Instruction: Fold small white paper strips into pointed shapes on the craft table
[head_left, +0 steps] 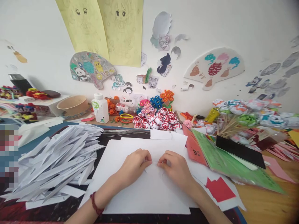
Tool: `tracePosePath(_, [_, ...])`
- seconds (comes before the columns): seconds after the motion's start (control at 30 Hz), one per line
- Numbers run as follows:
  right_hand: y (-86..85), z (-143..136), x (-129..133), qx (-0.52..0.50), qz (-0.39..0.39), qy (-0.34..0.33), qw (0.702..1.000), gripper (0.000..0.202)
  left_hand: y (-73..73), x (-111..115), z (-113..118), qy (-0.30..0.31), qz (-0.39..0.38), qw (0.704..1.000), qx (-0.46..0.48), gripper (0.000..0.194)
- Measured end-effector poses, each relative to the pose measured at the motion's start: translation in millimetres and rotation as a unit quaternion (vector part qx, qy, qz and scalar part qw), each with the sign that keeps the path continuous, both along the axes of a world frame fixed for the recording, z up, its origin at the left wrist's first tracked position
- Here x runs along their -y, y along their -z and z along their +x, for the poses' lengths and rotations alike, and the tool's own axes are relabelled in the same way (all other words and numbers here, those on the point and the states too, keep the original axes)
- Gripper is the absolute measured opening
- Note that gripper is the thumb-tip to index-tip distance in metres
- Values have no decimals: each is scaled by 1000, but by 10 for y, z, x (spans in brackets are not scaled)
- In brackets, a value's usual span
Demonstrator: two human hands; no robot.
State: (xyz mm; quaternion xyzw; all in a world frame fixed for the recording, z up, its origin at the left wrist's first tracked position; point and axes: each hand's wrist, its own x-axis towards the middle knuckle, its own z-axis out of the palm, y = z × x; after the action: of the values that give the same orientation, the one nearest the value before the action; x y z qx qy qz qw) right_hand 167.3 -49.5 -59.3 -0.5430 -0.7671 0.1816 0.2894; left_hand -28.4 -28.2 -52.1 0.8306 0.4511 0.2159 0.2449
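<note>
My left hand (pixel 136 165), with a dark red bracelet on its wrist, is closed in a pinch over large white paper sheets (pixel 144 196). Facing it, my right hand (pixel 174 166) is pinched too, its fingertips a small gap from the left ones. Whatever lies between the fingers of either hand is too small or too pale against the paper to make out. To the left of the sheets lies a big heap of folded white paper strips (pixel 63 161).
A white bottle (pixel 100 109) and red-white paper flowers (pixel 161 119) stand behind the sheets. At right are a green folder (pixel 233 158), a black phone (pixel 240 151), red paper (pixel 220 189) and wrapped flowers on sticks (pixel 249 119).
</note>
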Motion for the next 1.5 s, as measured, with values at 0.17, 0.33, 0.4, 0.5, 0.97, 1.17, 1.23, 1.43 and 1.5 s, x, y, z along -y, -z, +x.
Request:
tracePosePath(0.17, [-6, 48, -16, -93, -45, 14, 995, 6, -84, -11, -26, -30, 25, 998, 57, 7])
tracePosePath(0.33, [28, 92, -80, -281, -136, 45, 949, 21, -91, -2, -40, -119, 27, 986, 111, 24])
tracePosePath(0.4, [19, 73, -82, -353, -170, 20, 920, 26, -66, 31, 5, -102, 9, 988, 116, 27])
tracePosePath(0.5, [-17, 22, -68, -395, -212, -38, 893, 28, -44, 83, 88, -55, 7, 991, 119, 16])
tracePosePath(0.97, [2, 137, -51, -105, -119, 1, 987, 12, -115, 18, -155, 9, 30, 997, -68, 10])
tracePosePath(1.17, [22, 107, -47, -97, -122, -15, 988, 10, -32, 2, -121, -14, -2, 1000, -24, 4])
tracePosePath(1.23, [33, 108, -55, -98, -118, -20, 988, 9, 0, -13, -113, -6, 4, 1000, -10, 7])
tracePosePath(1.43, [30, 96, -54, -95, -92, -30, 991, 10, 48, -27, -89, 14, 35, 999, 24, 17])
tracePosePath(1.5, [25, 93, -44, -89, -78, -37, 992, 8, 51, -21, -81, 28, 41, 998, 35, 21])
